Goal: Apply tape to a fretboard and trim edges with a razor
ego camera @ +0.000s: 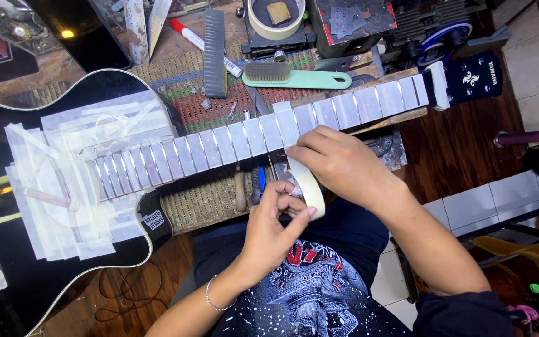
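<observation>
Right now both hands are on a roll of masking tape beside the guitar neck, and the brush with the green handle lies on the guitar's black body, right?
Not quite. In the head view the brush lies on the workbench mat beyond the neck, not on the body. The rest holds: left hand and right hand both grip the tape roll beside the neck.

green-handled brush (294, 76), red marker (188, 34), file (214, 53)
</observation>
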